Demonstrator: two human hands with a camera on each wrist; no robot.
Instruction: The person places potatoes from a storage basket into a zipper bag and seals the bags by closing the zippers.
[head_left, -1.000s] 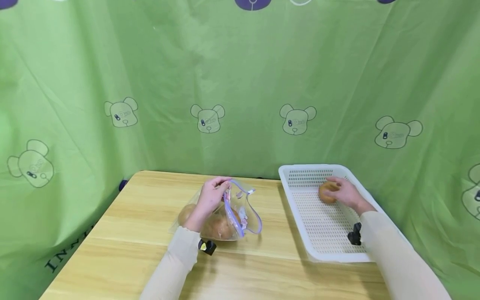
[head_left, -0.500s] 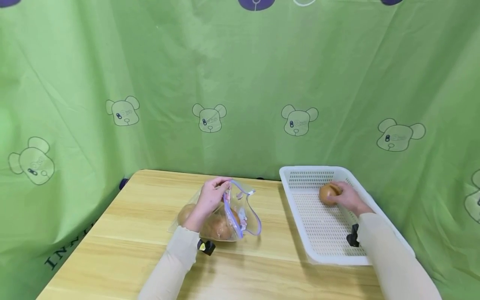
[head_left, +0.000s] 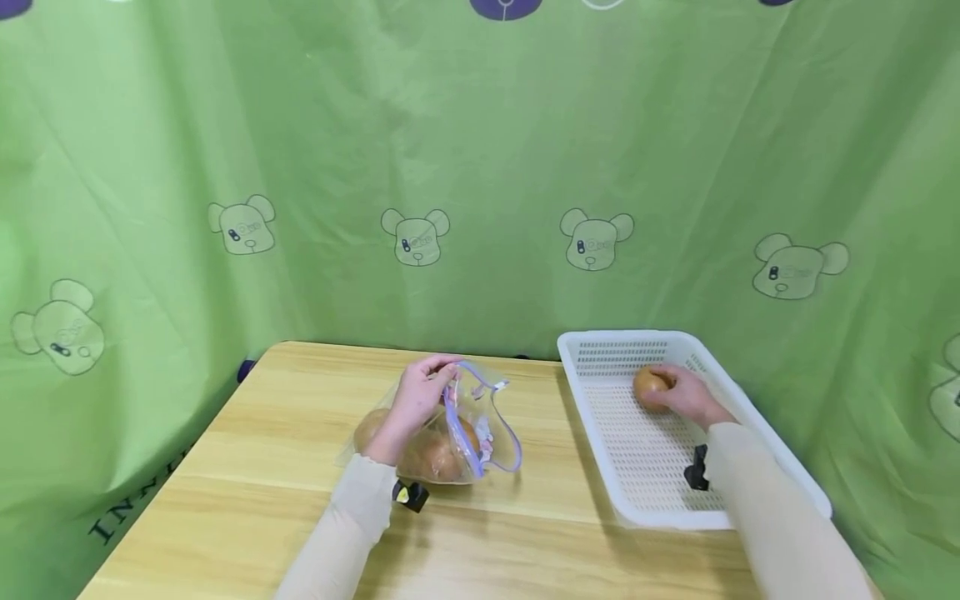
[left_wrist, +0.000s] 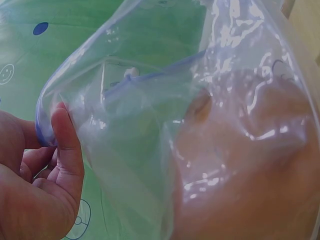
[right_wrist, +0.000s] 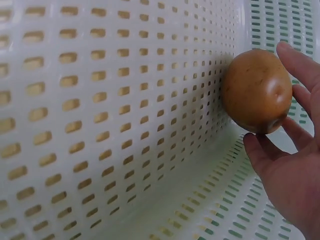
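A round, brown fruit [head_left: 643, 389] sits in the far part of a white, slotted basket [head_left: 630, 467], where the right hand [head_left: 690, 396] holds it between thumb and fingers. Well apart to the left, the left hand [head_left: 418, 396] pinches the purple-edged mouth of a clear plastic bag [head_left: 462, 433], which gapes toward the basket and has more brown fruits [head_left: 435, 458] inside. Both bag and basket rest on a wood-grain surface [head_left: 517, 542], with a green curtain [head_left: 495, 167] printed with bear heads behind it.
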